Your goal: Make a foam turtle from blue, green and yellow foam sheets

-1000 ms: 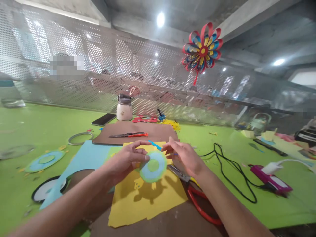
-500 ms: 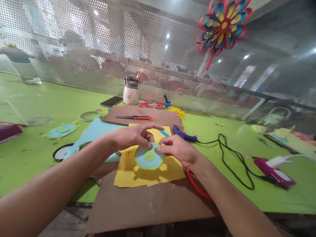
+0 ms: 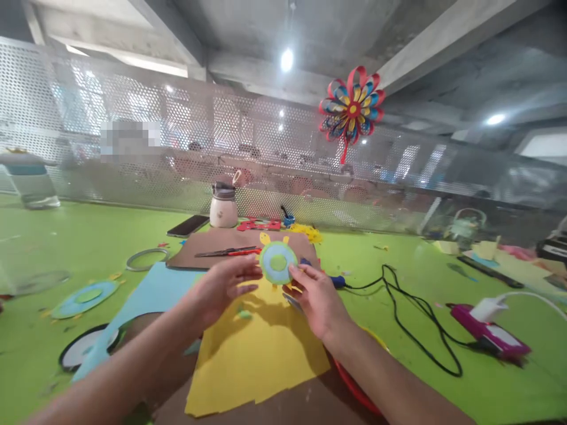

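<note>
Holding: layered paper disc [image 3: 277, 262], raised above yellow sheet [image 3: 261, 348], mid-table
Left hand [image 3: 224, 287]: fingers pinching disc's left edge
Right hand [image 3: 312, 298]: fingertips gripping disc's right edge
Done: green, blue, green circles stacked; yellow tabs attached
Left: cannot tell

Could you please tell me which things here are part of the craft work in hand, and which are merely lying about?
In hand:
left hand
right hand
paper disc, held up between both
yellow sheet beneath

Lying about:
bottle
phone
black cable
hanging paper flower
second disc
</note>
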`<action>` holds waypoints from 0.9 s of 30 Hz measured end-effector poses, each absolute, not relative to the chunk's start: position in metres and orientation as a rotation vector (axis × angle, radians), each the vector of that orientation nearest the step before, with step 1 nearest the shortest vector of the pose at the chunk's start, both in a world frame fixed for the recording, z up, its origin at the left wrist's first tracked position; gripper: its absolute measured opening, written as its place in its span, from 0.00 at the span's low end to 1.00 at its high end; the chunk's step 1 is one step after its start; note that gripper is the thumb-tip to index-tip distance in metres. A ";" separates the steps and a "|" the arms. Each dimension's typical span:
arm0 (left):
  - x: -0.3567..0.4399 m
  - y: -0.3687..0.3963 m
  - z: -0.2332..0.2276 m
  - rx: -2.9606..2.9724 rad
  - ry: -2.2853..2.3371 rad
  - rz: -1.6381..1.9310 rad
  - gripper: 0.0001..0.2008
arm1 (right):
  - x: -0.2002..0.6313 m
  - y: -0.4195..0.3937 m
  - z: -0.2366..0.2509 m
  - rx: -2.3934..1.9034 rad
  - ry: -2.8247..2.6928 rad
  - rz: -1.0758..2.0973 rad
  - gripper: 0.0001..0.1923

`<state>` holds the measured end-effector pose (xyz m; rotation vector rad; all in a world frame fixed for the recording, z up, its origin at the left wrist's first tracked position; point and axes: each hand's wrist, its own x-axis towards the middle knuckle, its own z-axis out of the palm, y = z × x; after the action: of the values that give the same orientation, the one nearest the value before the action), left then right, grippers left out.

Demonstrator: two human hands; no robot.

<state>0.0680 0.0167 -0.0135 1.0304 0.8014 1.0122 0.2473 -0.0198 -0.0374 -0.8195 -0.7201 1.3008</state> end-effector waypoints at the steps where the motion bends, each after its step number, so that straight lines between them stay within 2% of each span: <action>1: 0.074 0.011 -0.018 1.075 0.758 0.963 0.12 | 0.246 -0.020 -0.038 -0.821 -0.705 1.295 0.12; 8: 0.084 0.002 -0.025 1.103 0.714 1.055 0.10 | 0.244 -0.027 -0.040 -0.877 -0.828 1.329 0.12; 17: 0.067 0.010 -0.025 1.202 0.719 0.985 0.10 | 0.248 -0.027 -0.037 -0.964 -0.835 1.312 0.20; 27: 0.066 0.012 -0.025 1.258 0.732 0.946 0.08 | 0.248 -0.034 -0.038 -0.979 -1.131 1.350 0.14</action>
<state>0.0661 0.0122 -0.0245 1.2575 0.7315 0.9465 0.2482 -0.0341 -0.0383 -0.9790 -1.1307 1.3504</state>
